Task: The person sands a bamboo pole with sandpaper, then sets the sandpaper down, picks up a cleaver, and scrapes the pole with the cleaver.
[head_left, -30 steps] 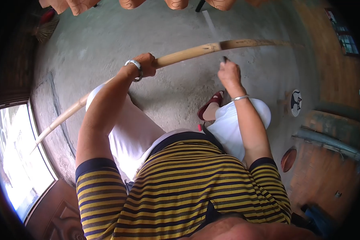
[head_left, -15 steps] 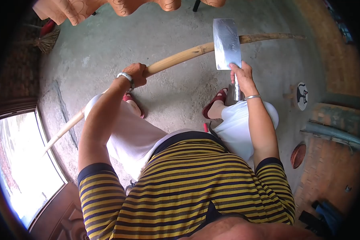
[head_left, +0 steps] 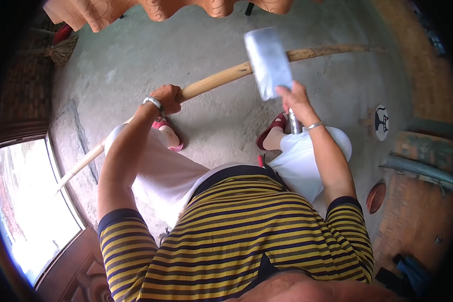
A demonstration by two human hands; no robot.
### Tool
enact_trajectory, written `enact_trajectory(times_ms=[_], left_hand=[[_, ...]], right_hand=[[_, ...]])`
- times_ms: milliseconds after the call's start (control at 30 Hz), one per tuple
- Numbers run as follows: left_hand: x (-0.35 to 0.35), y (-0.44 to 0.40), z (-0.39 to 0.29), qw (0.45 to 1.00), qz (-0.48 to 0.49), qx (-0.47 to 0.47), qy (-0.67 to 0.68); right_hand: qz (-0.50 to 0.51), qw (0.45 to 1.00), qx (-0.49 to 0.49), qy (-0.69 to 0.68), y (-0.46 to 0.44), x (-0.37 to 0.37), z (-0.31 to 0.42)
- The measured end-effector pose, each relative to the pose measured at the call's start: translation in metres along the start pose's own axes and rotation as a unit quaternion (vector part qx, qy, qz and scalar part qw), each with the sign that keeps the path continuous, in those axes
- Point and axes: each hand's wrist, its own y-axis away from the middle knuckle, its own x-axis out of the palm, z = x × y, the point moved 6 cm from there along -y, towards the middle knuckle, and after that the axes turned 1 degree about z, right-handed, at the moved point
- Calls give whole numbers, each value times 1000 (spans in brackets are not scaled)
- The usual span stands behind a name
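My left hand (head_left: 166, 99) is wrapped round a long bamboo pole (head_left: 214, 80), which runs slantwise from near the doorway at lower left to the upper right. Its far end is darker and tapers. In my right hand (head_left: 296, 100) is a cleaver (head_left: 268, 60) with a broad metal blade and a metal handle, blurred by motion. The blade overlaps the pole in view, right of my left hand; whether it touches the pole I cannot tell. Below the pole are my two feet in red sandals, set apart on the floor.
Concrete floor (head_left: 211, 131) lies under me. An orange scalloped cloth (head_left: 161, 9) hangs at the top edge, and a broom (head_left: 63, 50) stands upper left. To the right are a round plaque with a black figure (head_left: 381, 122) and a small woven basket (head_left: 376, 197). A bright doorway (head_left: 35, 201) is at left.
The cleaver has moved left along the pole and tilted, its blade now nearer my left hand. My left hand has shifted slightly left and down with the pole.
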Motion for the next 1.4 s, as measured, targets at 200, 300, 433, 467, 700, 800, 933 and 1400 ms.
enact_trajectory(times_ms=[200,300,433,467,700,800,933,1400], left_hand=[[-4,4,-3,1000,7,-7,12],[0,-3,2,1000,20,9,3],[13,-15,15,990,90,31,106],[27,-25,26,967,152,57,194],[12,-9,11,897,118,-72,419],[16,-10,13,913,116,-55,387],[11,-11,15,939,87,-45,329],[12,-10,18,911,108,-42,396]], right_hand=[[73,996,-35,28,15,26,1],[112,994,-12,-3,21,39,8],[183,982,21,-45,35,82,-2],[202,977,37,-61,37,97,0],[250,959,48,-120,34,160,-14],[267,951,41,-149,39,180,-11],[252,953,38,-162,39,184,-15],[202,927,-315,-28,108,113,164]])
